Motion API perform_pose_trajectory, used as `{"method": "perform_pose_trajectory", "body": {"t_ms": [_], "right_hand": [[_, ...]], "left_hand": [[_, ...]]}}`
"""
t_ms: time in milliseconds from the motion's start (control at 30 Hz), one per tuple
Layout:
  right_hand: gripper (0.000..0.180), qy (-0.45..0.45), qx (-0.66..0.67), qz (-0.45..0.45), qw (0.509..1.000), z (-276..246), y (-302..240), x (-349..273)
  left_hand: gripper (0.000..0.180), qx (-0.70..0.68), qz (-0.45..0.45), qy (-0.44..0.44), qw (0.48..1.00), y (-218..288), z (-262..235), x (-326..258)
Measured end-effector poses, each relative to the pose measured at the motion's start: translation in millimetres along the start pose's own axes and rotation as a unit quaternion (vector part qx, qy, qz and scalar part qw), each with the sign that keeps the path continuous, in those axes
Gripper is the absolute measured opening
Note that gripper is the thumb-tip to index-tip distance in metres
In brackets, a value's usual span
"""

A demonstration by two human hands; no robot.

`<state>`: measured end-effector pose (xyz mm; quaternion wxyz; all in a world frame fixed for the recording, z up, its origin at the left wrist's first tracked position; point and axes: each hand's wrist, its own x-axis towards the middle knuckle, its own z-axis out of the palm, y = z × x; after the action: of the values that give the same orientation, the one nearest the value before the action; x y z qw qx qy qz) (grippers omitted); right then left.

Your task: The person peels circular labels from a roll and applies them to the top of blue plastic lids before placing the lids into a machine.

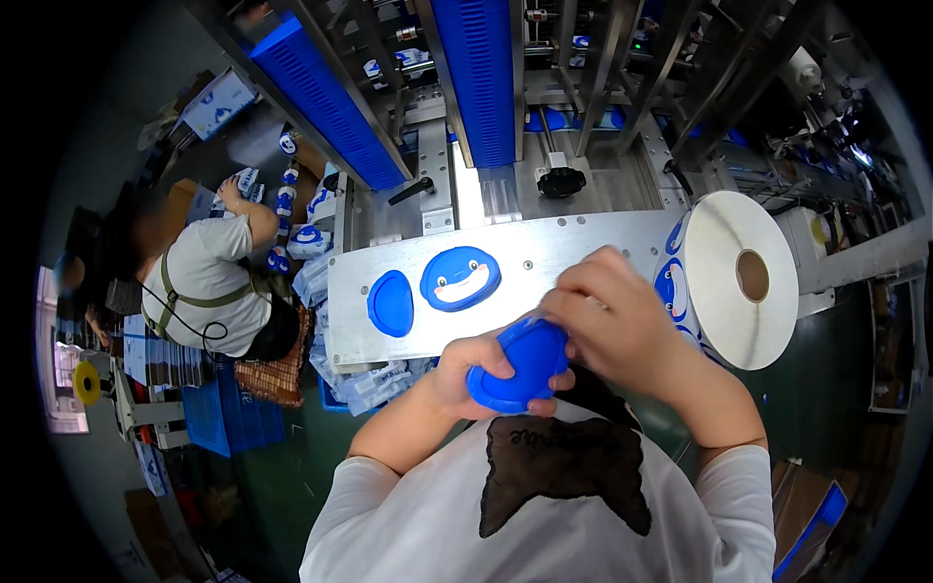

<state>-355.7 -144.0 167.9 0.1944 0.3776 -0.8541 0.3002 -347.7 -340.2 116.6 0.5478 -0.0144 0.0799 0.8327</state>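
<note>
My left hand is wrapped around a blue rounded plastic lid, holding it close to my chest with the thumb across its face. At the lid's upper right edge, the fingers of my right hand are curled in a pinch; whatever they hold is too small or hidden to make out. Beyond my hands, on a bright metal plate, lies a blue case bearing a smiling cartoon face. A plain blue shallow lid rests just left of it.
A large label roll stands right of the metal plate. Tall stacks of blue pieces rise in the machine ahead, above a black knob. At left, a person works among packages. A blue crate sits below.
</note>
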Motion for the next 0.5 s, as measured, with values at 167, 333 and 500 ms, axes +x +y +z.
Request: {"method": "perform_pose_trajectory", "body": {"t_ms": [167, 333, 500], "right_hand": [[0.023, 0.051, 0.007, 0.038, 0.998, -15, 1, -6], [0.023, 0.064, -0.002, 0.012, 0.998, -21, 2, -4], [0.027, -0.007, 0.056, -0.003, 0.998, 2, -11, 2]], "left_hand": [[0.068, 0.000, 0.000, -0.040, 0.999, -1, 3, -1], [0.067, -0.009, 0.007, -0.037, 0.999, -1, 0, -3], [0.070, 0.033, 0.000, 0.022, 0.999, -2, 8, -1]]}}
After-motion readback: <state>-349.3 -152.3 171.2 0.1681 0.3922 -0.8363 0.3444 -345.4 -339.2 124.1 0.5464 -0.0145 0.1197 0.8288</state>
